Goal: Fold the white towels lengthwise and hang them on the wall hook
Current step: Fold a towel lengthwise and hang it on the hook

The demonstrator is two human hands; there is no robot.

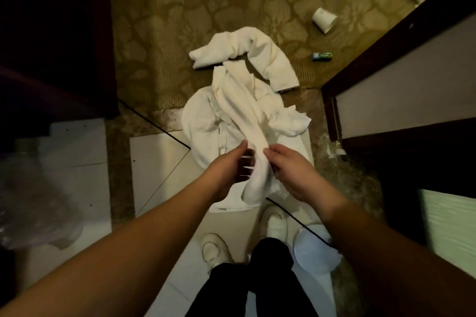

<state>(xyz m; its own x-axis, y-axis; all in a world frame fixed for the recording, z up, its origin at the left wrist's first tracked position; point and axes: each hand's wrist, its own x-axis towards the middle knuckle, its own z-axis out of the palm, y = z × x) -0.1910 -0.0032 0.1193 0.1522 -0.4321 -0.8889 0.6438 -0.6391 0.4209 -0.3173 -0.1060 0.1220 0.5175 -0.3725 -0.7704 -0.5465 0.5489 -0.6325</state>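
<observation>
Both hands are meeting at the centre of the view over a long, bunched white cotton towel (253, 136). The left hand (226, 172) is curling its fingers round the towel's near end from nine o'clock, and the right hand (291, 175) is pinching the same strip from three o'clock. The towel is trailing toward twelve o'clock, lying over a crumpled heap of white towels (203, 121) on the floor, where pale tile is meeting patterned olive carpet (159, 33). Another rolled white towel (257, 44) is arching beyond the heap. White paper cups (324, 19) are lying scattered at one o'clock. White sneakers (215, 249) are standing at six o'clock.
</observation>
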